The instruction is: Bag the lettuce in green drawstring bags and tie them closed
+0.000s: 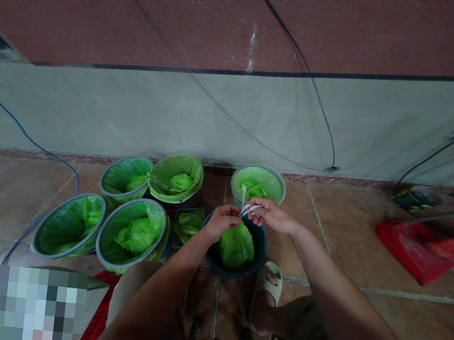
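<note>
In the head view, a bulging green plastic bag (pixel 237 248) stands inside a dark blue bin (pixel 260 244) between my feet. Both hands meet just above the bag's gathered top, at a white strip (pixel 249 210). My left hand (pixel 223 222) is closed, fingers pinched at the strip near the bag's neck. My right hand (pixel 271 216) pinches the strip from the right, with one end sticking up. Whether the strip passes fully round the neck is hidden by my fingers.
Green-lined bins stand to the left, among them a grey-rimmed bin (pixel 128 259) and a taller bin (pixel 196 191). Another lined bin (pixel 278 183) is by the wall. A red dustpan (pixel 409 251) lies right; a blue cable (pixel 56 155) runs along the left floor.
</note>
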The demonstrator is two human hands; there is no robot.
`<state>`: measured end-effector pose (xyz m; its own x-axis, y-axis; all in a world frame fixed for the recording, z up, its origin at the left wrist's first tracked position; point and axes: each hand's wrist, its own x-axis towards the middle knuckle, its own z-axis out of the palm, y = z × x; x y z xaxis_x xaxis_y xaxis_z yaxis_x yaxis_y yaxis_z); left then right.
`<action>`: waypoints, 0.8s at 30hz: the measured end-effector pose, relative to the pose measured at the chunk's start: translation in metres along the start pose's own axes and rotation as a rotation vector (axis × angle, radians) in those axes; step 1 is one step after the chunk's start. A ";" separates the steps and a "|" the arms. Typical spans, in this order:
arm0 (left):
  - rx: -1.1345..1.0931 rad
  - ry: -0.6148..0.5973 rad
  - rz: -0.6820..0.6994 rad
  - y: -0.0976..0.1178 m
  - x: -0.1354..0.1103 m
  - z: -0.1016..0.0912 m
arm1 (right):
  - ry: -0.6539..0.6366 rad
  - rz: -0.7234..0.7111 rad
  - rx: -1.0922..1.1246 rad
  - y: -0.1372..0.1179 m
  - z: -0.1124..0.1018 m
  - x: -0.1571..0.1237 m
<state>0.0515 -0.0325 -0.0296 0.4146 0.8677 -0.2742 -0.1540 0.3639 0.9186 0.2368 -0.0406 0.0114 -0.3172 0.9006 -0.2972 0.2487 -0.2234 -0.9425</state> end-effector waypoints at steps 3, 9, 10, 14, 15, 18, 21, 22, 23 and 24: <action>0.197 -0.103 0.101 -0.002 0.001 0.000 | 0.009 -0.063 -0.013 -0.005 0.006 0.001; 0.392 -0.064 0.213 -0.003 0.001 0.000 | 0.063 -0.111 -0.023 0.003 0.009 0.004; 0.398 -0.063 0.219 -0.002 0.001 0.000 | 0.023 -0.083 -0.056 0.007 0.010 0.005; 0.323 -0.008 0.199 -0.001 0.003 0.001 | 0.026 -0.064 -0.273 0.020 0.014 0.012; 0.276 0.019 0.173 -0.001 0.003 0.001 | 0.092 -0.078 -0.335 0.021 0.013 0.013; 0.115 0.076 0.055 0.000 0.003 0.001 | 0.201 -0.069 -0.409 0.017 0.010 0.012; -0.027 0.100 -0.044 0.002 0.001 -0.001 | 0.092 0.019 -0.304 0.011 0.006 0.006; -0.056 0.116 -0.056 0.002 0.000 -0.002 | 0.047 0.043 -0.265 0.010 0.006 0.004; -0.072 0.138 -0.056 0.002 0.000 -0.002 | 0.007 0.059 -0.236 0.009 0.006 0.003; -0.074 0.160 -0.043 0.002 0.000 -0.003 | -0.029 0.069 -0.220 0.010 0.007 0.002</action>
<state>0.0485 -0.0309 -0.0287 0.2751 0.8913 -0.3604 -0.2066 0.4209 0.8832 0.2326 -0.0432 0.0003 -0.3176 0.8743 -0.3671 0.4636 -0.1945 -0.8644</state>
